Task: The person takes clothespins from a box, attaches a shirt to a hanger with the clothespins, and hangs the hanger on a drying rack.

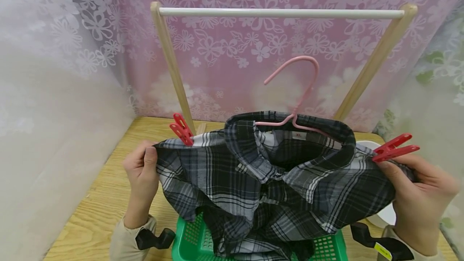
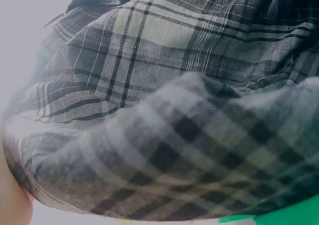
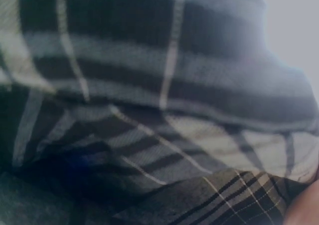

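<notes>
A black, grey and white plaid shirt (image 1: 268, 180) is held up in the lower middle of the head view, one shoulder in each hand. The left hand (image 1: 141, 172), at lower left, is curled round the shoulder seam with the thumb on top; the right hand (image 1: 417, 184), at lower right, pinches the other shoulder between thumb and fingers. A red clothespin (image 1: 182, 130) is clipped on the shirt just beside the left hand, and a second red clothespin (image 1: 395, 147) just above the right hand's fingers. A pink hanger (image 1: 295, 92) sits inside the collar, its hook rising toward the centre of the frame, below the white rail (image 1: 280, 12) of a wooden rack (image 1: 170, 63). The shirt's lower part hangs into a green perforated basket (image 1: 192, 241) at the bottom edge; what else lies in it is hidden by the cloth. A white bowl (image 1: 384, 212) is partly seen behind the right hand, its contents out of sight. All stands on a wooden table (image 1: 98, 208). Both wrist views are filled with blurred plaid cloth.
</notes>
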